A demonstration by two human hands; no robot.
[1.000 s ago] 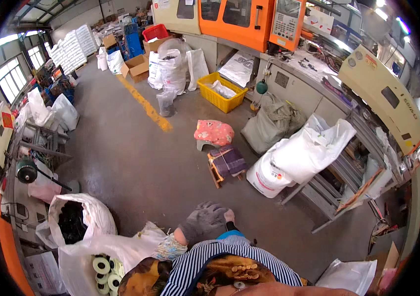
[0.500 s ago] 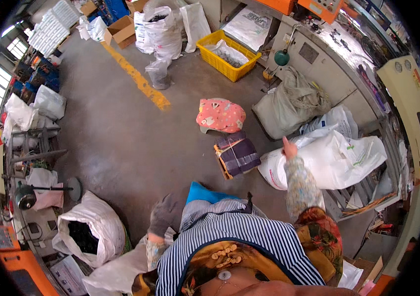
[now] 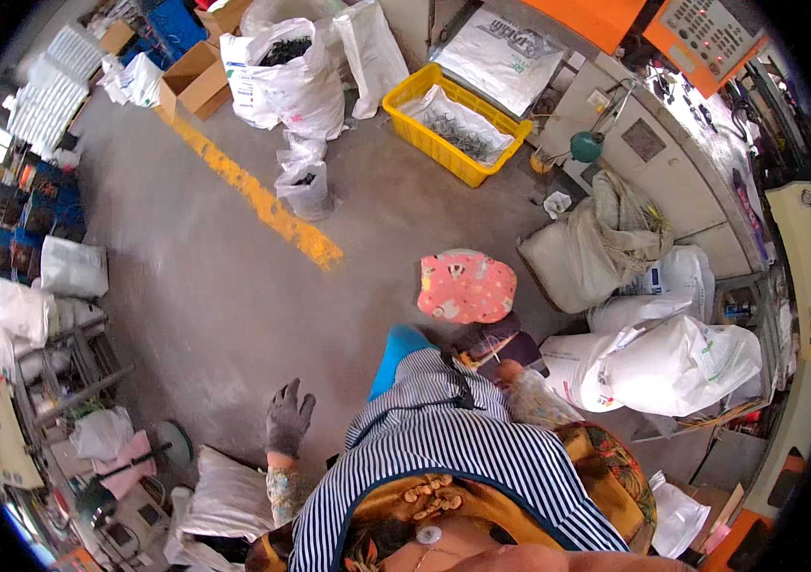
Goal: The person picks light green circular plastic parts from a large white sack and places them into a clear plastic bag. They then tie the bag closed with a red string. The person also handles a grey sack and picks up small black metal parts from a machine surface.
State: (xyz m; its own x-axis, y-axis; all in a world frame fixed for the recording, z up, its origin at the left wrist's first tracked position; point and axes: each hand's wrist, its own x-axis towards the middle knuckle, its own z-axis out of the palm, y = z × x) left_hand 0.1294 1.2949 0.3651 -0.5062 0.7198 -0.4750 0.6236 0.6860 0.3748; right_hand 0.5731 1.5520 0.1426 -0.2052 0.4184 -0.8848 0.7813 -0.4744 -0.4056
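My left hand (image 3: 289, 418), in a grey glove, hangs above the floor with its fingers spread and nothing in them. My bare right hand (image 3: 508, 372) is down at a dark purple padded bundle (image 3: 521, 354), which has wooden edges and is bound round with a tie. The hand overlaps the bundle's near side; its fingers are too small and blurred to show whether they grip it. Just beyond the bundle stands a low seat with a pink patterned cover (image 3: 467, 286). To the right of my right hand lies a full white sack (image 3: 677, 367).
A beige cloth sack (image 3: 582, 253) leans by the machine at right. Farther off are a yellow crate (image 3: 453, 143) of small parts, an open white sack (image 3: 296, 81) and a cardboard box (image 3: 197, 81). At left stand a metal rack (image 3: 91, 367) and a white sack (image 3: 226, 496).
My right hand has come down from over the white sack to the dark bundle. My left hand has moved slightly, fingers spreading. The whole view has shifted with my head.
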